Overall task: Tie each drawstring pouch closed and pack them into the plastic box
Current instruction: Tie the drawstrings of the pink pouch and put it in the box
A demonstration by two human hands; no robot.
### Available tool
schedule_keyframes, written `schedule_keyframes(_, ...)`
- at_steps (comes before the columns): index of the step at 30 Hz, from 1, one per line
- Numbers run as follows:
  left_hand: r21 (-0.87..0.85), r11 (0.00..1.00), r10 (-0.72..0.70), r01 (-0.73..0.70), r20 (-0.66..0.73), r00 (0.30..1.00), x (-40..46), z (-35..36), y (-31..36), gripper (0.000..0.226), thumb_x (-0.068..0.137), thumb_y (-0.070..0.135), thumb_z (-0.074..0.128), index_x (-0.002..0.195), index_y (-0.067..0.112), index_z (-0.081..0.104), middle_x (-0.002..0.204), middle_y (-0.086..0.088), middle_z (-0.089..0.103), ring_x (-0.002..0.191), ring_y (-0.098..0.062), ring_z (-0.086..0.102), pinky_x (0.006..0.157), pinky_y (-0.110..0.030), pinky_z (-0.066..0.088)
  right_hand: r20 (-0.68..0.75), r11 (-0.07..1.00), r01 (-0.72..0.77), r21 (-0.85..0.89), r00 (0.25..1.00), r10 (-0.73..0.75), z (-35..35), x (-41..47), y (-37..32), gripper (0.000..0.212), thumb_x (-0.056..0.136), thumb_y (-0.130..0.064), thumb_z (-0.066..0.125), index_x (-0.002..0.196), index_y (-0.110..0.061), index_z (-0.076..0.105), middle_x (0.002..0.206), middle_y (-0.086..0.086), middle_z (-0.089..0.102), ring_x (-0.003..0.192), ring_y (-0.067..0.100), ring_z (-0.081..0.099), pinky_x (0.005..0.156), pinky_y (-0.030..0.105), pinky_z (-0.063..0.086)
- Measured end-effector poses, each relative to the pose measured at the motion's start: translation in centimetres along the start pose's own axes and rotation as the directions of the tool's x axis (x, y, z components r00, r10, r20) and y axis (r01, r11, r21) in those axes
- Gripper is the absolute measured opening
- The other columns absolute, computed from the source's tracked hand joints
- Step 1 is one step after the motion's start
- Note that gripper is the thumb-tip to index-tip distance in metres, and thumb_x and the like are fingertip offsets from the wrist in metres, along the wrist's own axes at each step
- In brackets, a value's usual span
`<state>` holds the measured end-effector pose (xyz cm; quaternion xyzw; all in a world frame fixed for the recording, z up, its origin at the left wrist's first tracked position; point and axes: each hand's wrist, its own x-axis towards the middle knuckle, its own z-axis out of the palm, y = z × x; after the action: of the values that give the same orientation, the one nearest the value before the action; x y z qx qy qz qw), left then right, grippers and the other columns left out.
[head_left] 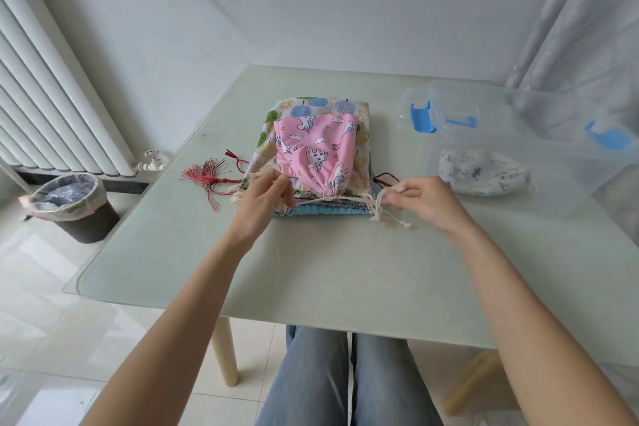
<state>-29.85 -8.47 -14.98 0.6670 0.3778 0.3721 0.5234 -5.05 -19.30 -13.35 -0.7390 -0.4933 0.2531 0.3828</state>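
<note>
On glass table: pouch stack; radiator left.

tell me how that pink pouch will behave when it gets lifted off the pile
The pink pouch is thin printed cloth lying flat, so it will probably flop and sag. It looks flat and unfilled, so likely very light. Its neck is gathered on the cream drawstring, so lifting by the cords may cinch it tighter.

Pink cartoon-print pouch
</note>
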Motion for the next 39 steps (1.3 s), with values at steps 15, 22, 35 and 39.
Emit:
schedule_keyframes(15, 0.694, 0.643, 0.337, -0.325, 0.125, 0.933, -0.5, 0.7, -0.1, 0.023, 0.086, 0.038, 0.06, 0.1, 0.022, 0.068, 0.096, 0.006, 0.069, 0.09, -0.017, 0.063, 0.071, -0.032, 0.051, 0.002, 0.798, 0.302, -0.521, 0.936, -0.353, 5.6, -0.4, -2.0, 0.028, 0.083, -0.037, 0.065, 0.101, -0.016, 0.07, 0.103, 0.004, 0.06, 0.102, 0.027, 0.045, 0.091, 0.03, 0.032)
schedule_keyframes(22, 0.676, 0.687, 0.292, -0.267, 0.079, 0.953, -0.1, 2.7, -1.1, 0.017, 0.091, 0.031, 0.057, 0.083, 0.02, 0.068, 0.076, 0.009, 0.072, 0.07, -0.018, 0.064, 0.059, -0.028, 0.042, -0.022, 0.914, 0.354, -0.197, 0.931, -0.366, 4.2, -1.2, -2.4, 0.006, 0.09, -0.017, 0.058, 0.086, -0.014, 0.06, 0.071, -0.014, 0.061, 0.069, 0.001, 0.053, 0.072, 0.027, 0.04)
schedule_keyframes(35, 0.783, 0.555, 0.33, -0.281, 0.102, 0.938, -0.4, 1.2, -1.6, 0.015, 0.092, 0.031, 0.056, 0.086, 0.024, 0.069, 0.079, 0.008, 0.07, 0.078, -0.02, 0.063, 0.054, -0.028, 0.038, 0.207, 0.741, 0.402, -0.538, 0.915, -0.346, 0.9, -2.2, 0.0, 0.023, 0.088, -0.045, 0.055, 0.087, -0.028, 0.07, 0.077, -0.009, 0.063, 0.081, 0.017, 0.049, 0.084, 0.035, 0.038)
schedule_keyframes(39, 0.731, 0.604, 0.354, -0.319, 0.113, 0.929, -0.8, 0.3, -1.7, 0.014, 0.091, 0.03, 0.058, 0.089, 0.023, 0.069, 0.083, 0.008, 0.07, 0.076, -0.015, 0.063, 0.057, -0.029, 0.046, 0.128, 0.756, 0.296, -0.584, 0.953, -0.275, -1.6, -3.5, 0.9, 0.039, 0.078, -0.05, 0.065, 0.111, -0.029, 0.067, 0.11, -0.007, 0.056, 0.107, 0.018, 0.045, 0.096, 0.033, 0.034)
